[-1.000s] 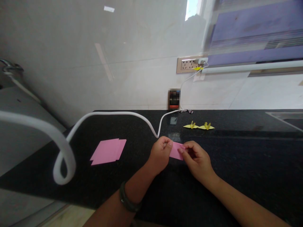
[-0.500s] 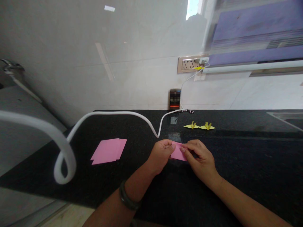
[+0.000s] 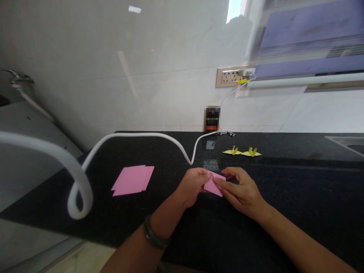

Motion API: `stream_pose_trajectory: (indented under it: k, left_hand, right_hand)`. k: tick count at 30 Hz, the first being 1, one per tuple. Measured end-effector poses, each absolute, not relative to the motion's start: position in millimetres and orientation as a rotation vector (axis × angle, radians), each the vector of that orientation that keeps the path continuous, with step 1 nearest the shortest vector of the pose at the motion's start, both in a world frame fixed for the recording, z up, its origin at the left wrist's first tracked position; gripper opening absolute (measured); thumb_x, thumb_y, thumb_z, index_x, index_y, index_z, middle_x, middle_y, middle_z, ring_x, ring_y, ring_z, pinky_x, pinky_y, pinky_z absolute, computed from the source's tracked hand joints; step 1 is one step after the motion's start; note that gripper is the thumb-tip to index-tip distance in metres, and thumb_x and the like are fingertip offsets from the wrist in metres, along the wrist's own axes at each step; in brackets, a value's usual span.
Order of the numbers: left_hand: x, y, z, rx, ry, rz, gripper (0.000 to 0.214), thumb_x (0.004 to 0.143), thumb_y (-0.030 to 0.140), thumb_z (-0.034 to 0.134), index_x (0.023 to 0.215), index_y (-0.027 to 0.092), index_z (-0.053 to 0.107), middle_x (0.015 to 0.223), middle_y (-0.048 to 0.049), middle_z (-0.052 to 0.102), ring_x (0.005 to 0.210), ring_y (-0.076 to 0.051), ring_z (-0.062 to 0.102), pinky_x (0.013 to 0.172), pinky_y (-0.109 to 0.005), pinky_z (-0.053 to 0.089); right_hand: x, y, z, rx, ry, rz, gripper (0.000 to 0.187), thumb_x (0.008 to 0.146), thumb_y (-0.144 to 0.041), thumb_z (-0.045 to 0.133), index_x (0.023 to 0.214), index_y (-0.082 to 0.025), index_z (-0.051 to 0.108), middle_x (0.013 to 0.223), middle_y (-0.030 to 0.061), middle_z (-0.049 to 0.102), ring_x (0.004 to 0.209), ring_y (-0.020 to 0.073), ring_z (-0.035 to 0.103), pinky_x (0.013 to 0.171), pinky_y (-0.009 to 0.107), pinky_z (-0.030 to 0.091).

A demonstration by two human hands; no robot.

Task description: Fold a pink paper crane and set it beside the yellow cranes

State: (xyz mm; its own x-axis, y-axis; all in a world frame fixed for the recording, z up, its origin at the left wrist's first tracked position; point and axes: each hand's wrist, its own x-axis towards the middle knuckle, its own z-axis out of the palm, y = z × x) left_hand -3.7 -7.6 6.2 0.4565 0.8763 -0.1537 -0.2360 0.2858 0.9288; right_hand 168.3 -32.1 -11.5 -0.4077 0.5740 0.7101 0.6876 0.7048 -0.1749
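Above the dark counter I hold a small folded piece of pink paper (image 3: 212,187), tilted, with a layer lifted on its upper face. My left hand (image 3: 192,185) pinches its left edge, thumb on top and the other fingers behind. At the right side, my right hand (image 3: 241,189) is closed on the paper, one digit reaching across its upper face; the fingers behind it are partly hidden. More pink paper sheets (image 3: 132,180) lie in a slightly offset stack to the left. Two folded yellow paper figures (image 3: 232,152) with pointed ends stand beyond my right hand.
A thick white cable-like arm (image 3: 142,134) loops across the left and back of the counter (image 3: 85,227). A phone-like dark object (image 3: 212,119), blurred, leans on the wall. Above it is a socket strip (image 3: 227,77) with a plugged-in charger. A sink edge (image 3: 341,142) shows far right.
My right hand has shifted its grip, with a digit now farther across the paper. The paper has turned slightly, and a layer on its face now stands up. The view has shifted a little.
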Motion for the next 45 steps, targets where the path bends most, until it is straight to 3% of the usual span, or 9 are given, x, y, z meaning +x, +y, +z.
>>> stream_pose_trajectory:
  k: [29,45]
  left_hand:
    - [-3.6,-8.3,12.1,1.071,0.825,0.79,0.023,0.069,0.031,0.052,0.076,0.009,0.055,0.066,-0.0049,0.057,0.058,-0.011,0.054,0.055,-0.024,0.045]
    - [-5.6,-6.9,7.7,1.073,0.784,0.794,0.023,0.069,0.03,0.052,0.077,0.01,0.058,0.063,-0.0036,0.055,0.052,-0.01,0.051,0.053,-0.024,0.041]
  right_hand:
    - [161.9,-35.4,-7.7,-1.043,-1.905,0.044,0.025,0.072,-0.017,0.054,0.095,-0.024,0.061,0.082,0.0048,0.051,0.077,0.0162,0.05,0.06,0.029,0.046]
    - [170.0,-34.1,-4.5,-0.955,-2.155,-0.216,0.024,0.072,-0.016,0.055,0.094,-0.024,0.063,0.089,0.0081,0.051,0.078,0.0178,0.047,0.064,0.03,0.041]
